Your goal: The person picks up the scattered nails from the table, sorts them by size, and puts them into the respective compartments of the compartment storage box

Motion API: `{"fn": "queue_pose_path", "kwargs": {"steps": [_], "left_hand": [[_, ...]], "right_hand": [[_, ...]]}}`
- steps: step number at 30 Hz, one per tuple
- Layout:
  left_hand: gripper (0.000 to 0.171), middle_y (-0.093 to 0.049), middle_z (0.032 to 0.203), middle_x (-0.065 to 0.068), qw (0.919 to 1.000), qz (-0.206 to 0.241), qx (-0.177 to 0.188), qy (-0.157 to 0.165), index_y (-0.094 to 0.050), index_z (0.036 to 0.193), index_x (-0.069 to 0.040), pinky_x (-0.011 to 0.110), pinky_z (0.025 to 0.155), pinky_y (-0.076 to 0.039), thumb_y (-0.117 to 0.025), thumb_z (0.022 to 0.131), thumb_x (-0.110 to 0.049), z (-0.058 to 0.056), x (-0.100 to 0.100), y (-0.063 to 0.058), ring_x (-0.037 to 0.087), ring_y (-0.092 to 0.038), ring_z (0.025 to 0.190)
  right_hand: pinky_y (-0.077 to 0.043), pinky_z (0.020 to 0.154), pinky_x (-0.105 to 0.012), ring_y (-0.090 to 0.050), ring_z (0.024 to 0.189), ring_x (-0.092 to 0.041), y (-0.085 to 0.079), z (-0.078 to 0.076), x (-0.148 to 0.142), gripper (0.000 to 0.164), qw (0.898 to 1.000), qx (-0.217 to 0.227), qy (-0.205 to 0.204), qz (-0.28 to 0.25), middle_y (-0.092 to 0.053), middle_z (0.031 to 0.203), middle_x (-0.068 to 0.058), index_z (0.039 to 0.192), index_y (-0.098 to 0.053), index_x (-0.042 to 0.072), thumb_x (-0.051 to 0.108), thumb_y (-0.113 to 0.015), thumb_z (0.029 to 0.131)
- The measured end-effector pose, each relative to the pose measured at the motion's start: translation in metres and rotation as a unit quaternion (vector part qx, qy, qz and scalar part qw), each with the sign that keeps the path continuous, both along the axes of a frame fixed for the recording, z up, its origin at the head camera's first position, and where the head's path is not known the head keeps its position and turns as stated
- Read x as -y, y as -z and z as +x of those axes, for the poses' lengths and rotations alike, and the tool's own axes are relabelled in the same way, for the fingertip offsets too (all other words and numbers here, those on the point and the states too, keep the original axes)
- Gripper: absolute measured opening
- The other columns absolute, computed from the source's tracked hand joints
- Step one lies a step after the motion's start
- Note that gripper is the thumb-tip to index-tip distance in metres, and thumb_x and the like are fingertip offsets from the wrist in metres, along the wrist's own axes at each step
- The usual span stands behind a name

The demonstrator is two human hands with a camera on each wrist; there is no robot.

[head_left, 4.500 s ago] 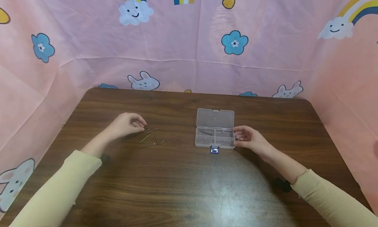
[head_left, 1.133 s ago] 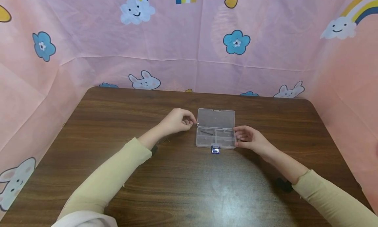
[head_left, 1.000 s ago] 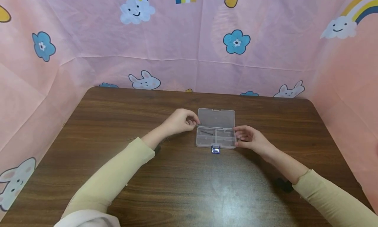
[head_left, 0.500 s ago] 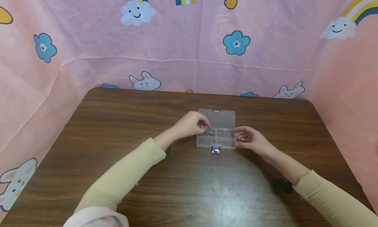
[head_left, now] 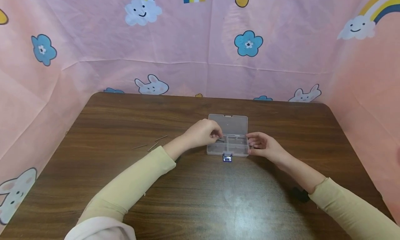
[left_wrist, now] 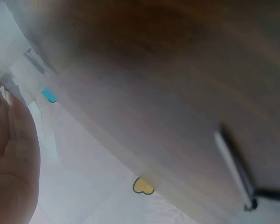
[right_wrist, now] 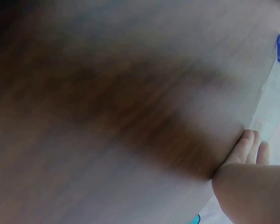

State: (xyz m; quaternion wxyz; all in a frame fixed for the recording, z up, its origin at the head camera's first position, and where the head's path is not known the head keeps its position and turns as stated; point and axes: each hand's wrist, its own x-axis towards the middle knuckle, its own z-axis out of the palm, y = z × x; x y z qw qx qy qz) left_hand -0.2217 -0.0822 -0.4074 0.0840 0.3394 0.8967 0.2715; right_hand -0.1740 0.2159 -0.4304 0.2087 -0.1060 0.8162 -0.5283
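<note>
A clear plastic compartment box (head_left: 217, 152) stands on the table with its lid (head_left: 234, 125) raised at the back and a blue latch (head_left: 227, 157) at the front. My left hand (head_left: 202, 132) hangs over the back left compartment, thumb and fingertips pinched together on what appears to be a small nail, mostly hidden. A dark nail (head_left: 220, 140) lies in that compartment, partly covered by the fingers. My right hand (head_left: 265, 147) holds the box's right end between thumb and fingers. Several thin nails (head_left: 153, 146) lie left of the box; one nail (left_wrist: 233, 161) shows large in the left wrist view.
The dark wooden table (head_left: 193, 198) reaches back to a pink patterned cloth (head_left: 187, 52), which also hangs along both sides. My left forearm (head_left: 131, 181) passes over the table and hides part of the nail group.
My left hand has come right from the loose nails to the box with a small shiny item at its fingertips, and is now over the back left compartment. My right hand stays at the box.
</note>
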Motion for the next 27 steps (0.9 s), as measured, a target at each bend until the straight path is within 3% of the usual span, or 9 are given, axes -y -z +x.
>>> {"fn": "queue_pose_path", "kwargs": {"steps": [5,15,22,27], "left_hand": [[0.018,-0.078,0.102,0.004,1.0000,0.001,0.001,0.004,-0.081,0.101,-0.008,0.019,0.075,-0.053,-0.068,0.094,0.003,-0.001,0.000,0.000,0.011,-0.063,0.084],[0.013,-0.080,0.103,0.006,0.9967,0.053,0.060,0.000,-0.081,0.104,-0.006,0.022,0.082,-0.059,-0.074,0.095,-0.001,-0.002,0.009,-0.002,0.013,-0.071,0.089],[0.013,-0.080,0.105,0.006,0.9958,0.077,0.046,-0.018,-0.081,0.106,-0.008,0.027,0.085,-0.061,-0.074,0.096,-0.003,0.002,0.024,-0.003,0.016,-0.071,0.092],[0.013,-0.080,0.106,0.005,0.9945,0.083,0.038,-0.053,-0.081,0.106,-0.009,0.030,0.088,-0.062,-0.073,0.096,-0.004,0.006,0.041,-0.010,0.015,-0.070,0.093]], "right_hand": [[-0.048,0.095,-0.012,-0.056,0.123,-0.030,0.000,-0.001,0.000,0.058,1.000,0.001,0.002,0.004,-0.058,0.141,-0.026,0.150,-0.050,-0.002,0.009,-0.073,0.099],[-0.048,0.094,-0.011,-0.056,0.123,-0.030,0.000,0.000,0.001,0.057,1.000,0.004,0.004,-0.003,-0.057,0.141,-0.025,0.150,-0.050,-0.002,0.008,-0.073,0.099],[-0.047,0.095,-0.011,-0.056,0.126,-0.034,-0.001,0.001,0.004,0.057,1.000,0.012,0.004,-0.012,-0.056,0.142,-0.025,0.150,-0.050,-0.001,0.009,-0.073,0.099],[-0.047,0.096,-0.010,-0.055,0.127,-0.034,-0.001,0.001,0.003,0.057,1.000,0.011,0.005,-0.012,-0.056,0.142,-0.026,0.150,-0.050,-0.001,0.009,-0.073,0.099]]}}
